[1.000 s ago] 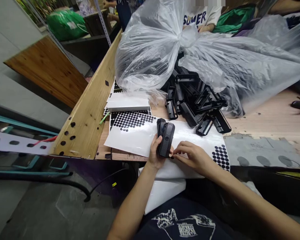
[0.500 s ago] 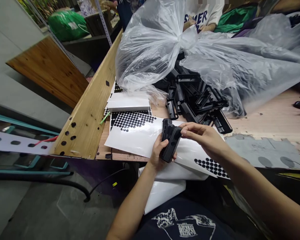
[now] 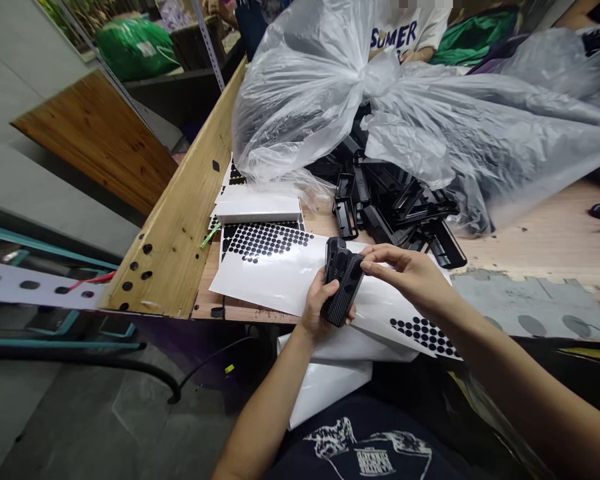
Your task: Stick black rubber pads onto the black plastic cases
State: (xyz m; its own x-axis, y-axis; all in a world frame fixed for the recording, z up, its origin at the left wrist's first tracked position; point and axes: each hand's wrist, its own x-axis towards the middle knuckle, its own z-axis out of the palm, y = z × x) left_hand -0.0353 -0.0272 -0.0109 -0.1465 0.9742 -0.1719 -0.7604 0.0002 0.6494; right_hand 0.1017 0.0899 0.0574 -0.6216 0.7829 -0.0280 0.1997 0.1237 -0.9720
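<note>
Two black plastic casings with a ribbed texture appear to lie together in my left hand point(image 3: 321, 303); the nearer casing point(image 3: 343, 300) is tilted. My left fingers wrap round from below, with the thumb on its side. My right hand point(image 3: 405, 270) is closed in a pinch at the casing's upper right edge. A round black sticker point(image 3: 355, 265) shows at those fingertips, against the casing. Beneath both hands lies a white sticker sheet point(image 3: 265, 283) with rows of black dots, many places on it bare. Its lower part point(image 3: 330, 387) hangs over the table edge.
Behind my hands is a pile of black casings point(image 3: 395, 200), partly under a large clear plastic bag point(image 3: 300, 87). A white block point(image 3: 257, 203) rests on more dotted sheets at left. A wooden board point(image 3: 180, 220) walls the table's left side. A person point(image 3: 405, 33) is across the table.
Both hands and the held casings keep nearly the same pose. The view has shifted very slightly. Across the table, the other person's hands have moved a little.
</note>
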